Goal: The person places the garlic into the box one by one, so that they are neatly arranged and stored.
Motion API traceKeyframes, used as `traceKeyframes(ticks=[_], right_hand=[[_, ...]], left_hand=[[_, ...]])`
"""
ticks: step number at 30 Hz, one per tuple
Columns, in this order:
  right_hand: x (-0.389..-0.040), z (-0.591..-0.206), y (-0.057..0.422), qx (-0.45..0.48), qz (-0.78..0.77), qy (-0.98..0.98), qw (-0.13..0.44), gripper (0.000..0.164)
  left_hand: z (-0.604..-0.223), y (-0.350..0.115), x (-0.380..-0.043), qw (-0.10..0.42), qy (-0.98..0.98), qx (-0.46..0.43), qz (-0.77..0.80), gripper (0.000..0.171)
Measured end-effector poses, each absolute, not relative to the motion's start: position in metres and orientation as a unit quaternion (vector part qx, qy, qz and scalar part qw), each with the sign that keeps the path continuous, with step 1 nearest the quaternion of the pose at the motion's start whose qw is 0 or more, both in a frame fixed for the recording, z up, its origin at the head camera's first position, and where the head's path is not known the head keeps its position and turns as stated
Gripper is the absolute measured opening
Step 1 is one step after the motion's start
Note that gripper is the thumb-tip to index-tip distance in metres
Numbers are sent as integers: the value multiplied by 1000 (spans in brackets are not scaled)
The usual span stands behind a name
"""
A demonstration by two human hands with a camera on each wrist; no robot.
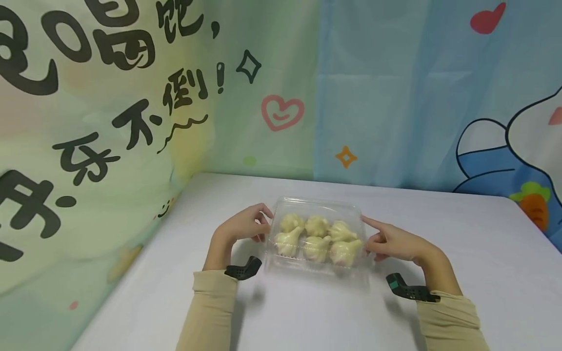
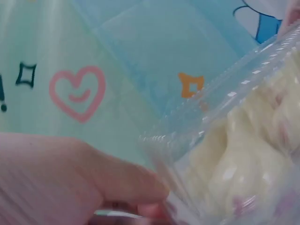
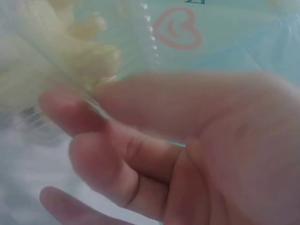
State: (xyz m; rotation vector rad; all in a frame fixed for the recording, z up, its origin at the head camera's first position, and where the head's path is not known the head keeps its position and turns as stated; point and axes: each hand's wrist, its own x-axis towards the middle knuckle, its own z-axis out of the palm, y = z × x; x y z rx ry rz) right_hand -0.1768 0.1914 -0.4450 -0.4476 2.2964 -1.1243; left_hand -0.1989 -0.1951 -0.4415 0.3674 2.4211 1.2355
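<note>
A clear plastic box (image 1: 322, 204) with several pale garlic bulbs (image 1: 316, 247) inside is between my two hands in the head view. The bulbs sit in two rows, and pinkish tints show on some. My left hand (image 1: 247, 225) grips the box's left edge; in the left wrist view its thumb (image 2: 136, 187) lies against the plastic beside a bulb (image 2: 248, 173). At the right edge, my right hand (image 1: 397, 242) pinches the plastic between thumb and fingers, as the right wrist view shows. Whether the box touches the table is hard to tell.
The box is over a white table (image 1: 307, 317). Behind it hangs a printed cloth backdrop (image 1: 377, 87), which also runs along the left side. Dark wrist devices (image 1: 243, 268) are strapped on both forearms.
</note>
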Motion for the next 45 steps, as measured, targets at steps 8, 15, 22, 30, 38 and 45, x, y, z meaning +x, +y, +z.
traceKeyframes(ticks=[8,15,22,30,38,45], right_hand=[[-175,-453,200,-202,-435,833,277,87],[-176,-453,201,-215,-448,797,345,103],[-173,-454,196,-217,-459,773,380,121],[-173,-455,197,-219,-459,778,370,122],[-176,-453,193,-219,-447,786,366,122],[-175,-458,194,-206,-450,790,363,122]], left_hand=[[-437,-199,-192,274,839,151,446,52],[-434,-204,-187,339,788,148,492,61],[-434,-202,-185,375,790,140,465,74],[-438,-196,-186,388,783,137,467,77],[-442,-199,-190,389,762,168,489,73],[-443,-193,-189,387,771,156,481,74]])
